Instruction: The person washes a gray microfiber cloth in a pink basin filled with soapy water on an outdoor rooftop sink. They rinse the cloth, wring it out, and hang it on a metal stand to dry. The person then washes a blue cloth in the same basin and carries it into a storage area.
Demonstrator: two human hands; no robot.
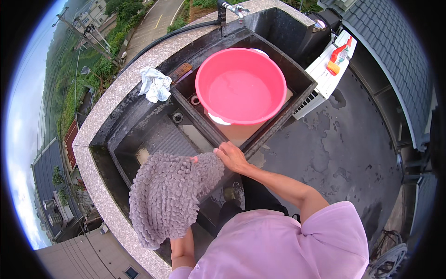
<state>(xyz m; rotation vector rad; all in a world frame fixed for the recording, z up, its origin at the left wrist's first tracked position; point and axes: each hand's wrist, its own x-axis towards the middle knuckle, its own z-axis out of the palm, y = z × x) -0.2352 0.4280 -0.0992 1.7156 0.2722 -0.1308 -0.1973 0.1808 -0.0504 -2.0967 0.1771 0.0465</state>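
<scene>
A grey, bobbly textured cloth or mat (167, 195) is held up over the near left part of a dark stone wash sink. My right hand (230, 157) grips its right corner beside the sink's dividing edge. Beneath the cloth's lower end my left forearm shows, while the left hand itself is hidden behind the fabric. A small orange-pink tag or mark sits near the cloth's upper edge. Ahead, a pink plastic basin (240, 87) with white handles rests in the right sink compartment, with what looks like shallow water inside.
On the sink's back ledge lie a white crumpled cloth (155, 84) and a scrubbing brush (180, 72). A metal tap (240, 11) stands behind the basin. To the right, a white outdoor unit (324, 76) bears red and orange items. Ridged washboard stone (174, 139) shows in the left compartment.
</scene>
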